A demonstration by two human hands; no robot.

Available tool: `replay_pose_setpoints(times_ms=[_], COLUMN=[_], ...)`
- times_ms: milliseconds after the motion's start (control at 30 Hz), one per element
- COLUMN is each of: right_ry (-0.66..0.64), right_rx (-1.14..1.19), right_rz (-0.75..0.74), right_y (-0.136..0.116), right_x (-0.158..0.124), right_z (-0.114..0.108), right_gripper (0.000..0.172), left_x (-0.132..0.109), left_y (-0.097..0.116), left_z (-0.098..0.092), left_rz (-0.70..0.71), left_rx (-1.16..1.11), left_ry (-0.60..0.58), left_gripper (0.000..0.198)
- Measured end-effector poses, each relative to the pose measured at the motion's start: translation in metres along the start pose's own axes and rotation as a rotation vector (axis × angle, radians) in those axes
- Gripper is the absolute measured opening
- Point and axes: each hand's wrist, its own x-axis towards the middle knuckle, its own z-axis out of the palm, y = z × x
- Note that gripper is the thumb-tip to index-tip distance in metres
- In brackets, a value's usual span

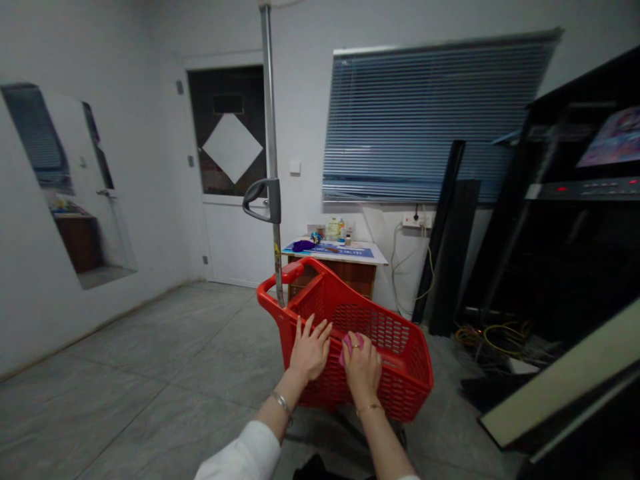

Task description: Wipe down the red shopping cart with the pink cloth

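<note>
A red plastic shopping basket (400, 333) on wheels stands on the floor in front of me, with a tall metal pull handle (270, 153) rising from its far end. My left hand (309, 350) rests flat on the near side wall, fingers spread. Beside it my right hand (362, 365) is closed on a small pink cloth (349, 343), pressed against the basket's near rim. Both wrists carry thin bracelets.
Behind the basket a small wooden table (373, 254) holds papers and bottles under a blue window blind (425, 120). A white door (230, 200) is at the back left. Black panels, cables (493, 333) and a dark cabinet (575, 233) crowd the right. Grey tiled floor (150, 373) stretches left.
</note>
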Motion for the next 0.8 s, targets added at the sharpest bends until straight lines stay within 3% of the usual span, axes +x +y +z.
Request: replay_pose_setpoints(times_ms=[100,300,400,567,667,800], right_ry=[0.019,0.101,0.152,0.246,0.234,0.189], right_rx=[-0.001,-0.071,-0.029,-0.057,-0.121,-0.098], right_rz=[-0.038,0.038,0.058,0.127,0.138,0.057], right_y=[0.031,0.126,0.152,0.14,0.118,0.075], right_x=[-0.014,-0.052,-0.063,-0.064,-0.056,-0.04], right_z=[-0.005,-0.023,-0.027,-0.018,-0.011,-0.003], right_gripper=[0.032,0.042,0.051,0.043,0.035,0.036], left_x=[0.0,0.0,0.0,0.0,-0.001,-0.001], left_y=[0.0,0.002,0.004,0.007,0.008,0.009], left_z=[-0.001,0.0,0.0,-0.003,-0.004,-0.003], left_rz=[0.0,-0.021,-0.038,-0.045,-0.045,-0.044], left_rx=[0.002,-0.028,-0.053,-0.101,-0.104,-0.093], left_ry=[0.006,0.021,0.028,0.018,0.021,0.028], left_gripper=[0.042,0.042,0.041,0.041,0.041,0.042])
